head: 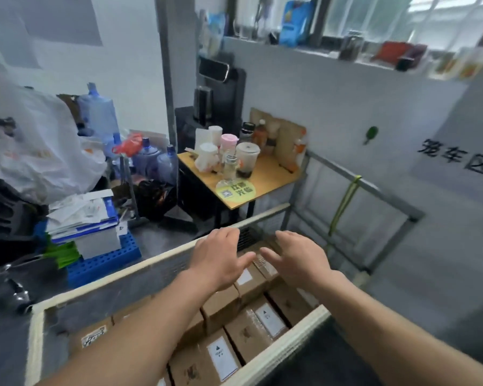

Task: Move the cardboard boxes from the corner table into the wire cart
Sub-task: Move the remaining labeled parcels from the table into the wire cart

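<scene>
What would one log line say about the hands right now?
left hand: open, empty | right hand: open, empty | both over boxes in cart

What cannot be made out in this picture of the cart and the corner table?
Head view: whether the left hand and right hand touch the cardboard boxes; the hands cover the spot.
The box labels: print too small, blurred.
The wire cart: near end cut off by the bottom edge.
</scene>
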### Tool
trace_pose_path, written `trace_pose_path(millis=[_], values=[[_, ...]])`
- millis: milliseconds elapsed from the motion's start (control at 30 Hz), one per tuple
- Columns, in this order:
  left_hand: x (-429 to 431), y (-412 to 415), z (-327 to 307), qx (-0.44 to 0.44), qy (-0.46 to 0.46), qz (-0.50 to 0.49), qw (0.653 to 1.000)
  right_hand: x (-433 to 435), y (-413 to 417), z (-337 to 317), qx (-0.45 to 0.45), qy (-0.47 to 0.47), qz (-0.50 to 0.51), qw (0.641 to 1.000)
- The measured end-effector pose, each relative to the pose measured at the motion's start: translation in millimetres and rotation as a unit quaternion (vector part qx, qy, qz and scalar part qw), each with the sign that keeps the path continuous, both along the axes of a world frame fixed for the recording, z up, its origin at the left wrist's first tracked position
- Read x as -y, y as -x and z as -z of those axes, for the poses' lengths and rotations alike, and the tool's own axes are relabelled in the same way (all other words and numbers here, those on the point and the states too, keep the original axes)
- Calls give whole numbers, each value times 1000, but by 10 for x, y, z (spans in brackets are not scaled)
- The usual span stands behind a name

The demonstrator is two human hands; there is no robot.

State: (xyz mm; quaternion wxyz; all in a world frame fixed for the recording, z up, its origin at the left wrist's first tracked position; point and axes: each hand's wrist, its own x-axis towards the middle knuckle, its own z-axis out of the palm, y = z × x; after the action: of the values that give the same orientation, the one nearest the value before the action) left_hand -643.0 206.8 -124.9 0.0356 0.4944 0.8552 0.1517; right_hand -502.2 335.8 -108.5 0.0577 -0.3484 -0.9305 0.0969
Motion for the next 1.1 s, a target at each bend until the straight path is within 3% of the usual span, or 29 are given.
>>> trace_pose_path(millis=[467, 1100], values=[[-1155, -1678, -873, -26, -69, 252, 965, -318, -2232, -799, -19, -50, 266, 962], [-2504, -4833, -1007, -9, -41, 433, 900, -778, -5461, -914, -33, -53, 483, 873]])
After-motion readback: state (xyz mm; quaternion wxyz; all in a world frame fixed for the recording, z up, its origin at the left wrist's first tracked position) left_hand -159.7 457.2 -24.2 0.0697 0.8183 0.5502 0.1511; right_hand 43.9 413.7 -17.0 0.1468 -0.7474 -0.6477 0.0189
